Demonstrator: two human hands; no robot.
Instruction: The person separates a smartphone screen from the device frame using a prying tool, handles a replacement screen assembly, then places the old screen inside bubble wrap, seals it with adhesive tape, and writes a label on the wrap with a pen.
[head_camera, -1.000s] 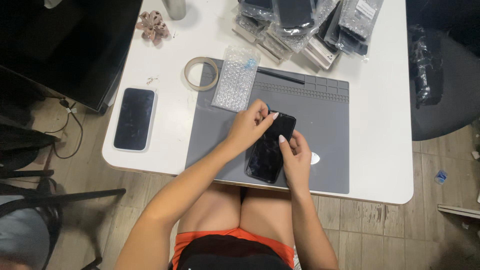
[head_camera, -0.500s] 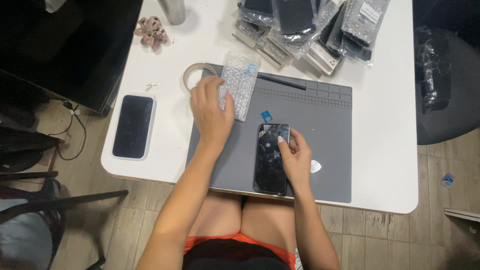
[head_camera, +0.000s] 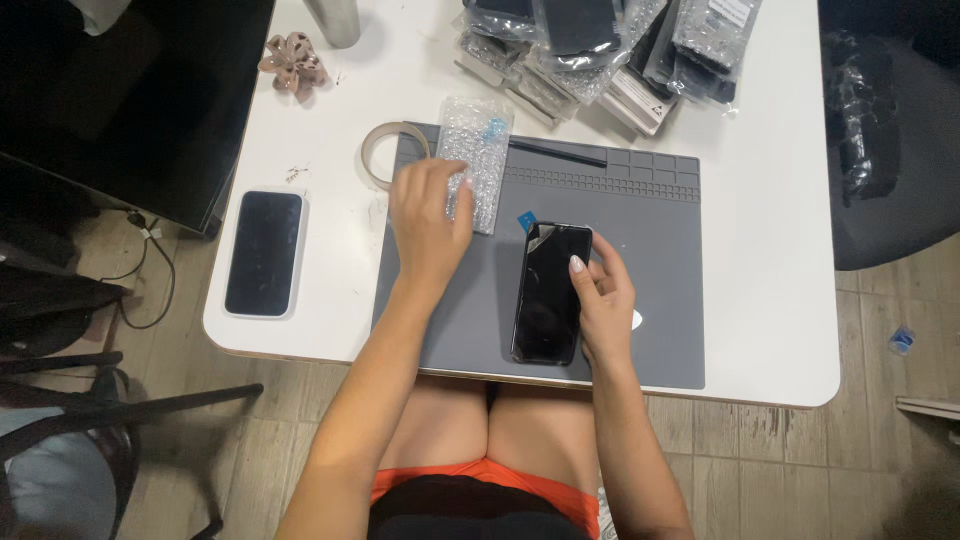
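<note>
**Left hand on bubble pouch, right hand steadying phone on mat**

Dark phone (head_camera: 551, 292) lies flat on the grey work mat (head_camera: 660, 300), near edge of the white bench (head_camera: 780, 300). Glossy glass face up, a small blue tab at its far-left corner. Right hand (head_camera: 603, 300) rests along its right edge, fingers curled, thumb on the glass: looks like it pins the phone so it can't slide. Left hand (head_camera: 428, 222) lies on the clear bubble-wrap pouch (head_camera: 476, 160) at the mat's far-left corner, fingers bent and closing on its soft, crinkly near end. Mat is matte, with moulded trays along its far edge. Tape roll (head_camera: 383, 152) just left; second phone (head_camera: 264, 253) far left; bagged parts (head_camera: 610, 45) stacked far.
</note>
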